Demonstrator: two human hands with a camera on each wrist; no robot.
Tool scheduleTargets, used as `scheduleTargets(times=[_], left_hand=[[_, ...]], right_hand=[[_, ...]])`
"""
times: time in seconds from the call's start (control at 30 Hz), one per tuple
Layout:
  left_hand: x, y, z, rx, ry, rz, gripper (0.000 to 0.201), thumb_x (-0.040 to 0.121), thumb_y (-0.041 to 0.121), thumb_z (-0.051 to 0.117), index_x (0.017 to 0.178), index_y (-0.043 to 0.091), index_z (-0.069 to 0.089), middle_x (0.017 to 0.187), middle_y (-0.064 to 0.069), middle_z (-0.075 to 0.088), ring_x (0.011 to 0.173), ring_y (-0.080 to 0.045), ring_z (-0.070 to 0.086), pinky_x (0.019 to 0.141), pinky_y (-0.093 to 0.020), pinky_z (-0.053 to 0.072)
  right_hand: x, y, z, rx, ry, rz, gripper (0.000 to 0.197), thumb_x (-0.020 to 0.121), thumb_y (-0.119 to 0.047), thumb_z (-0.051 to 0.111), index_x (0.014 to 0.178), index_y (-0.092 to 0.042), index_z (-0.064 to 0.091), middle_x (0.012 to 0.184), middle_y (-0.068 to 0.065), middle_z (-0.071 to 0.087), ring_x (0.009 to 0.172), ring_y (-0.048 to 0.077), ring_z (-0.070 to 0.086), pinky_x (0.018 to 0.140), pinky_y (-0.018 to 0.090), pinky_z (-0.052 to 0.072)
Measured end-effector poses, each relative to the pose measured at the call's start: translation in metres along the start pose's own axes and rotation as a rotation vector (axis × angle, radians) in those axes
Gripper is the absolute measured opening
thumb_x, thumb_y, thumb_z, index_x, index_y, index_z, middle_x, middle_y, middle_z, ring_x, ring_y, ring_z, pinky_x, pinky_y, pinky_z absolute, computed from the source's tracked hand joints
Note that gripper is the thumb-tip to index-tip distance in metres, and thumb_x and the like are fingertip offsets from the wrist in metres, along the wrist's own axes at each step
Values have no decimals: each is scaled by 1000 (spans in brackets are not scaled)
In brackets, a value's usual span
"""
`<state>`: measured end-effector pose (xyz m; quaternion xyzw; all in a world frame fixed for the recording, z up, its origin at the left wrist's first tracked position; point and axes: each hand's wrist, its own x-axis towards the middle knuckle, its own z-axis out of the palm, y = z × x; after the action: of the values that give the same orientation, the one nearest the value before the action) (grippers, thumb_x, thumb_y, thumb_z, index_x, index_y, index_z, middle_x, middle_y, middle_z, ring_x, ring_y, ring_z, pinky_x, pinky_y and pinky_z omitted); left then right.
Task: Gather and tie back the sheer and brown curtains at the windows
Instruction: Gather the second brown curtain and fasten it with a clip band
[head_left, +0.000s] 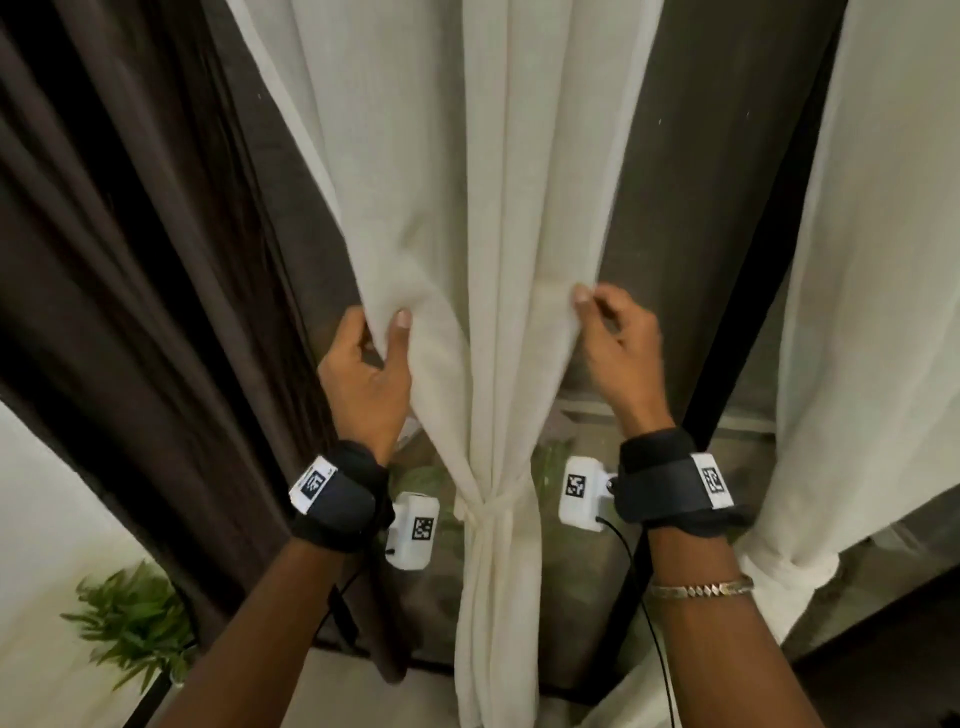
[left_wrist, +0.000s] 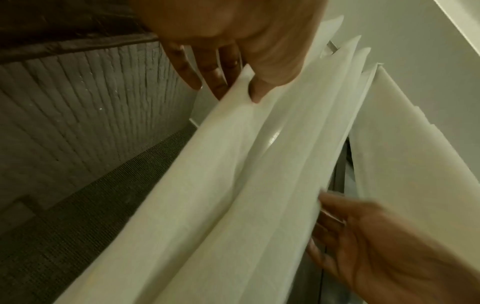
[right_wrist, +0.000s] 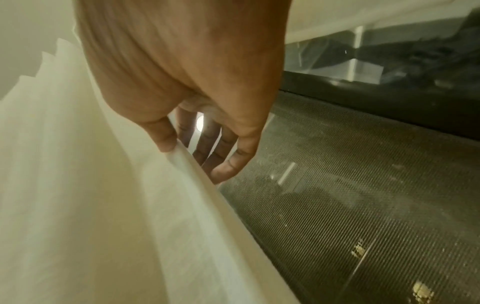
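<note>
A cream sheer curtain (head_left: 493, 208) hangs in the middle of the head view, cinched low down by a cream tie (head_left: 491, 506). My left hand (head_left: 384, 332) pinches its left edge above the tie, thumb in front and fingers behind the fabric. My right hand (head_left: 581, 300) pinches the right edge at about the same height. The brown curtain (head_left: 130, 260) hangs loose at the left. In the left wrist view my left hand (left_wrist: 239, 90) pinches the curtain (left_wrist: 221, 195). In the right wrist view my right hand (right_wrist: 187, 156) holds the curtain's hem (right_wrist: 207, 185).
A second sheer curtain (head_left: 872, 312) hangs at the right, knotted low (head_left: 795, 569). A black window frame post (head_left: 753, 260) stands between the two. Mesh-screened glass (right_wrist: 363, 205) lies behind the fabric. A green plant (head_left: 130, 623) sits at the lower left.
</note>
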<state>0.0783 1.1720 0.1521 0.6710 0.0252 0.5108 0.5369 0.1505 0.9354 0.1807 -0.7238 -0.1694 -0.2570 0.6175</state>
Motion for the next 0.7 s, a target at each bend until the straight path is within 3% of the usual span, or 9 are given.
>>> scheduleTargets(times=[0.07, 0.13, 0.17, 0.23, 0.3, 0.37, 0.43, 0.57, 0.7], left_hand=[[4, -12, -7, -10, 173, -38, 18, 104, 25, 67, 108, 8, 66, 93, 3, 74, 81, 2, 67, 80, -33, 59], [-5, -21, -16, 26, 215, -135, 18, 105, 29, 66, 107, 12, 63, 86, 3, 69, 72, 2, 63, 73, -29, 55], [-13, -25, -16, 48, 151, -170, 17, 104, 28, 67, 103, 12, 62, 80, 3, 65, 66, 2, 58, 68, -23, 51], [-26, -27, -10, 56, -38, -183, 15, 102, 23, 71, 97, 11, 62, 72, 5, 60, 59, 2, 52, 63, -17, 45], [-5, -30, -26, 26, -47, -141, 13, 99, 23, 75, 100, 13, 66, 76, 7, 69, 64, 0, 58, 66, -18, 50], [-4, -29, -20, -43, -136, -194, 15, 97, 30, 78, 103, 20, 68, 91, 4, 79, 83, -12, 73, 78, -29, 60], [-14, -28, -20, -119, -200, -216, 18, 97, 35, 77, 104, 21, 68, 96, 2, 80, 91, -23, 76, 82, -37, 62], [-16, -42, -49, -93, -202, -176, 24, 99, 40, 72, 89, 19, 67, 67, 9, 56, 64, -10, 50, 67, -29, 46], [0, -71, -105, -77, -192, -200, 23, 96, 47, 67, 95, 24, 73, 86, 1, 74, 81, -27, 69, 78, -43, 57]], right_hand=[[2, 11, -16, -61, 263, 63, 23, 110, -29, 58, 108, -13, 74, 108, 5, 72, 96, 12, 63, 88, 28, 55], [-13, 18, -32, -38, 464, 148, 29, 112, -32, 54, 115, -9, 72, 114, 8, 71, 99, 17, 62, 81, 12, 51], [-22, 25, -34, -57, 496, 191, 29, 112, -34, 54, 117, -10, 70, 117, 7, 69, 101, 18, 62, 78, 8, 47], [-38, 30, -32, -148, 475, 219, 23, 107, -34, 62, 115, -14, 72, 122, 4, 65, 104, 18, 62, 87, 19, 49], [-27, 3, 13, -83, 431, 87, 8, 101, -27, 72, 104, -20, 73, 118, 1, 62, 100, 16, 62, 91, 26, 53], [-38, -12, 20, -57, 513, 21, 5, 98, -24, 75, 98, -22, 71, 109, 2, 64, 89, 14, 61, 81, 11, 50], [-60, -23, 25, 6, 514, -95, 12, 100, -26, 75, 95, -17, 70, 94, 3, 69, 76, 9, 62, 70, 8, 48], [-103, -45, 74, 122, 191, -146, 25, 101, -28, 71, 80, -16, 70, 65, -1, 67, 57, 18, 62, 57, 29, 53], [-134, -63, 144, 277, -334, 23, 20, 99, -25, 75, 81, -18, 79, 68, 4, 76, 61, 21, 74, 66, 41, 64]])
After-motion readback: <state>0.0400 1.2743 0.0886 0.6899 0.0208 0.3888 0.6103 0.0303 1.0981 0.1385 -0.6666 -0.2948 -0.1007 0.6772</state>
